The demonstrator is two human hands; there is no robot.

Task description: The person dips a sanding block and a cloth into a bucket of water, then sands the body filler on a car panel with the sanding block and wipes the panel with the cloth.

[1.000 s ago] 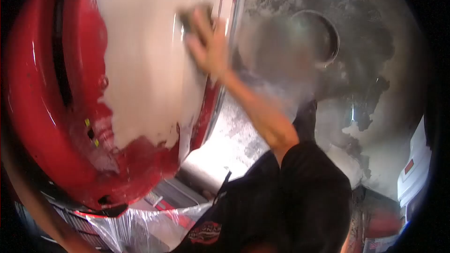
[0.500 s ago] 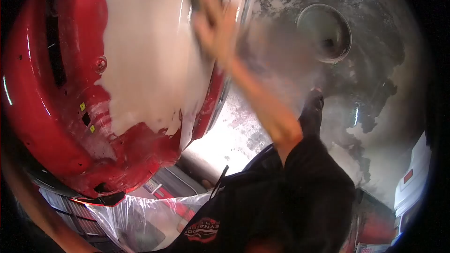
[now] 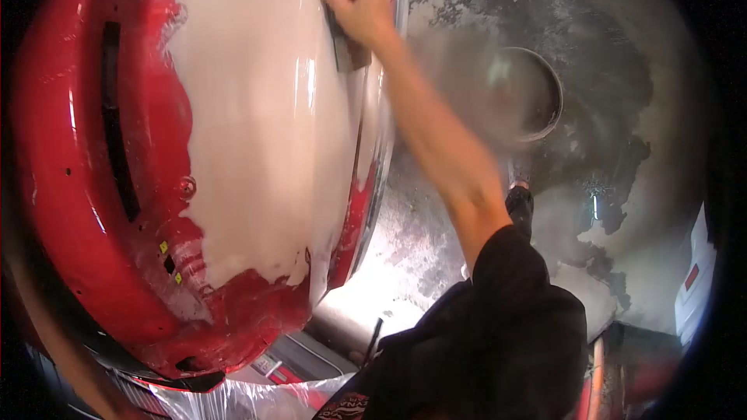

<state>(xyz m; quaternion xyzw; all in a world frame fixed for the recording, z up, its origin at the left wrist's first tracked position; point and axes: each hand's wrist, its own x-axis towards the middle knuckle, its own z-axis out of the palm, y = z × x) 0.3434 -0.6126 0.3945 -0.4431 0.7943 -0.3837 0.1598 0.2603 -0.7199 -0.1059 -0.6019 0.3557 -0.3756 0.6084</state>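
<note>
My right hand (image 3: 364,9) grips a long, dark grey-brown sanding block (image 3: 352,56). The block lies against the right edge of a pale beige coated area (image 3: 241,109) on a red car body panel (image 3: 58,155). My fingers wrap over the block's upper part, with the thumb on its left side. Glossy highlights run down the beige surface near the block. At the lower left only my blurred left forearm (image 3: 66,350) shows; the left hand itself lies outside the picture.
A round bucket (image 3: 559,101) stands on the wet, patchy concrete floor (image 3: 607,54) to the right. My foot (image 3: 520,202) is below it. Clear plastic sheeting (image 3: 257,400) hangs at the panel's lower end. A white object (image 3: 692,284) stands at the far right.
My right hand, holding the sanding block, has slid farther up along the panel's right edge. The whole view has shifted, so the panel and bucket sit lower in the picture.
</note>
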